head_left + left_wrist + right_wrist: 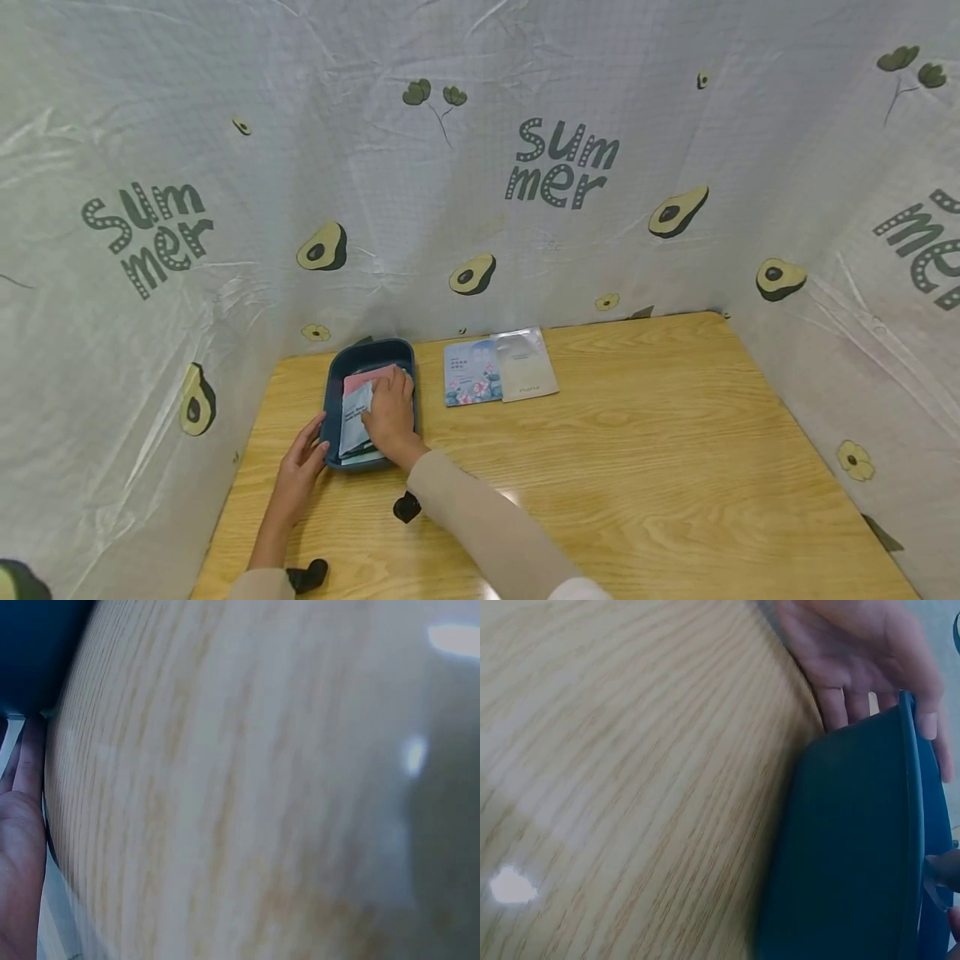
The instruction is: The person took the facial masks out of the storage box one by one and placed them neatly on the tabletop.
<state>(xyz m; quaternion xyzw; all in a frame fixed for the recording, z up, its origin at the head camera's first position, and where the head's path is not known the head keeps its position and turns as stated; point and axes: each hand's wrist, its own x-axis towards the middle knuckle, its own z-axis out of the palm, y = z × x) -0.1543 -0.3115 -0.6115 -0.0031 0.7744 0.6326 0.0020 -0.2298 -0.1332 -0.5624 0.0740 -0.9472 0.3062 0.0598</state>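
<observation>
A dark blue plastic bin (369, 353) stands at the table's left, with several flat sachets inside, among them a pink one (367, 379) and a light blue printed one (354, 421). My left hand (298, 468) holds the bin's near left side; in the right wrist view its thumb hooks over the rim while the fingers lie against the outside wall. Inside the bin, my right hand (392, 410) pinches the light blue sachet between thumb and fingers. The right hand's palm covers part of the sachets. Only the left hand's edge (21, 840) shows in the left wrist view.
Right of the bin, a blue floral sachet (471, 372) and a silvery white sachet (527, 367) lie side by side, edges overlapping. The wood-grain table (637, 442) meets a printed white curtain (570, 250) at back and sides. Black wrist cameras (407, 507) sit at both wrists.
</observation>
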